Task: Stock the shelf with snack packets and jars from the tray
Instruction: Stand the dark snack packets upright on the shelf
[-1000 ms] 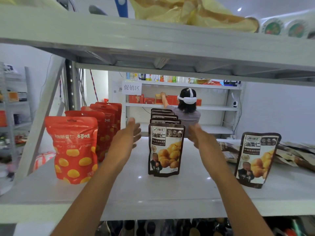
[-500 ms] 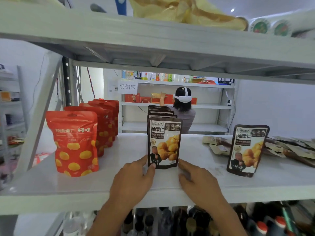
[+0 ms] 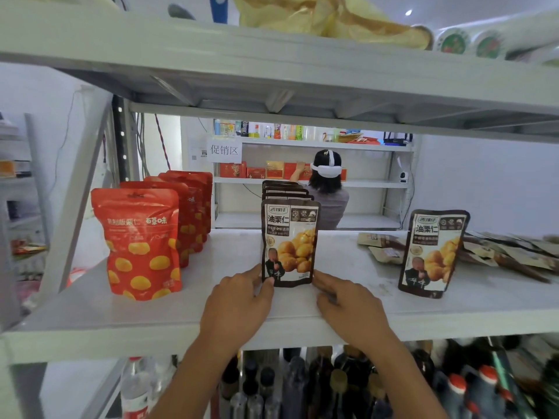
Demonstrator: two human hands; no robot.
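Front chestnut packet (image 3: 289, 241) stood upright on the white shelf board (image 3: 193, 316), near the front edge. It headed a single file of like brown packets (image 3: 284, 189) running straight back. Long axis vertical, printed face toward the camera.

Both hands were at its foot, one on each side, about equally near.
- Left hand (image 3: 239, 300): thumb lay over the lower left corner of the face, fingers at the edge beside it, so a pinch on that corner.
- Right hand (image 3: 348, 303): fingers extended, tips touching the lower right edge, nothing grasped.

The packet lay directly ahead of and between the two hands. I judged that any squaring or sliding would run along the file, away from the body.

Materials:
- The packet was a glossy film pouch, flat, with rounded upper corners. I judged it light and easily tipped.
- Red chestnut pouches (image 3: 140, 243) to the left were fuller, glossy, and also in file.
- A lone brown packet (image 3: 432, 252) stood well apart to the right, with flat packets (image 3: 514, 255) lying behind it.
- The shelf board was smooth and faintly reflective.
- Dark bottles (image 3: 302, 388) stood on the level below.
- The tray was not in view.
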